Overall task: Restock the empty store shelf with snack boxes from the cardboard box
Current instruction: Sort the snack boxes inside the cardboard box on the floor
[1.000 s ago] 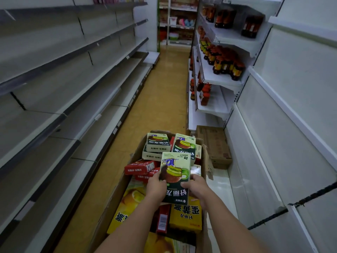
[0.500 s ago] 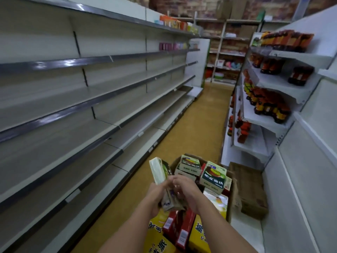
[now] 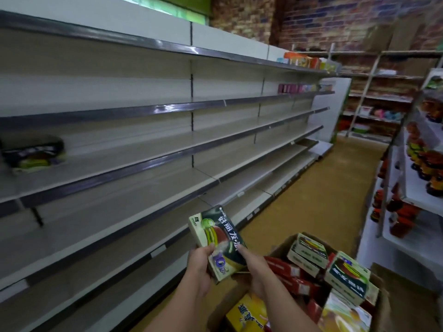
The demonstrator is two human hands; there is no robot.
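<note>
Shelving (image 3: 134, 161) along left side of aisle, several tiers, nearly all bare; one dark packet (image 3: 33, 152) lying on a middle tier at far left, blurred. Cardboard box (image 3: 381, 298) low at right, open, holding more snack boxes in green, red and yellow. Second shelf unit (image 3: 417, 195) at right, with bottles.

Snack box (image 3: 219, 245) lifted clear of the carton, between carton and lower shelf tiers, tilted, printed face toward camera. Judged light and stiff: thin printed card, flat panels, crisp corners, likely to dent if squeezed hard at mid-face. Glossy print, so possibly a little slick. Best taken by the narrow side panels or near the bottom corners, where the card is firmest.

Left hand (image 3: 200, 267) under and behind the lower left edge, thumb (image 3: 208, 248) across the front, fingers curled round the back. Right hand (image 3: 255, 267) at the lower right edge, index finger (image 3: 243, 251) extended along the front face, remaining fingers hidden behind the box, grip there not resolvable. Both forearms reaching forward from bottom of frame, angled left toward the shelving.
</note>
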